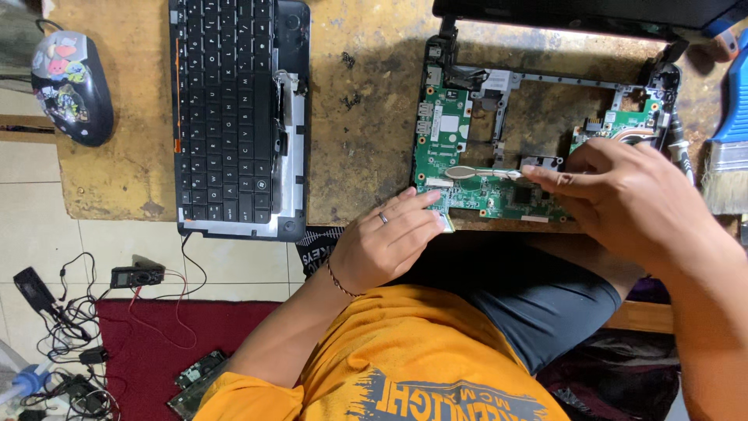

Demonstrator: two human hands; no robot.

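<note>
An opened laptop base with a green circuit board (456,148) lies on a worn wooden table (366,117). My left hand (387,242), a ring on one finger, rests on the board's near left corner, its fingers touching the edge. My right hand (623,195) reaches over the board's right side and pinches a slim metal tool (479,172) that lies across the board, pointing left. The tool's far tip sits near the board's middle.
A detached black keyboard (230,109) lies left of the laptop base. A decorated black mouse (72,86) sits at the table's left edge. A paintbrush (728,156) is at the far right. Cables, a small meter (136,276) and another board lie on the floor and red mat.
</note>
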